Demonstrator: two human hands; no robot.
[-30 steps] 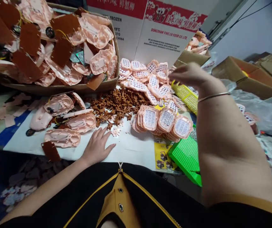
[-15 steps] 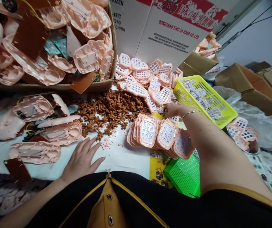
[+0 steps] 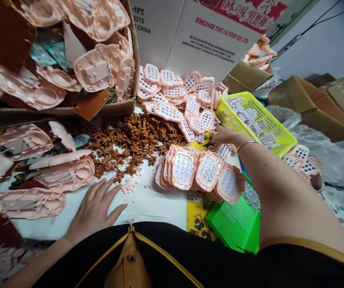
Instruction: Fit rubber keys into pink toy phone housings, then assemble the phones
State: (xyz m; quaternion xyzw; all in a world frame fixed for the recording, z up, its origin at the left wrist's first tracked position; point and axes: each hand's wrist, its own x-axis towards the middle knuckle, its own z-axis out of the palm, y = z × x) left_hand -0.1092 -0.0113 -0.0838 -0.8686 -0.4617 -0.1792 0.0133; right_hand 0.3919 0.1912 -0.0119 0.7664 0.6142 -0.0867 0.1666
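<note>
My left hand [image 3: 95,206] lies flat on the white tabletop, fingers spread, holding nothing. Near its fingertips are small pale pink pieces [image 3: 129,185] and a heap of brown plastic parts [image 3: 135,134]. My right hand [image 3: 226,137] reaches out beyond several stacks of pink keypad panels [image 3: 184,168], beside a yellow basket [image 3: 286,145]. Its fingers point down at small pieces by a loose pile of pink panels [image 3: 172,112]; their tips are too small and covered to make out a grip. Just below this hand lies a single pink panel [image 3: 224,151].
At the upper left a cardboard box [image 3: 99,111] holds pink shells and brown boards. More pink shells [image 3: 26,203] lie at the left. A green basket [image 3: 228,224] stands near my right forearm. A white printed carton [image 3: 202,48] rises behind the pile.
The view has shifted a little, so most things sit further left. My right hand stays by the small pieces, and the panel beneath it shows more. My left hand keeps resting on the table.
</note>
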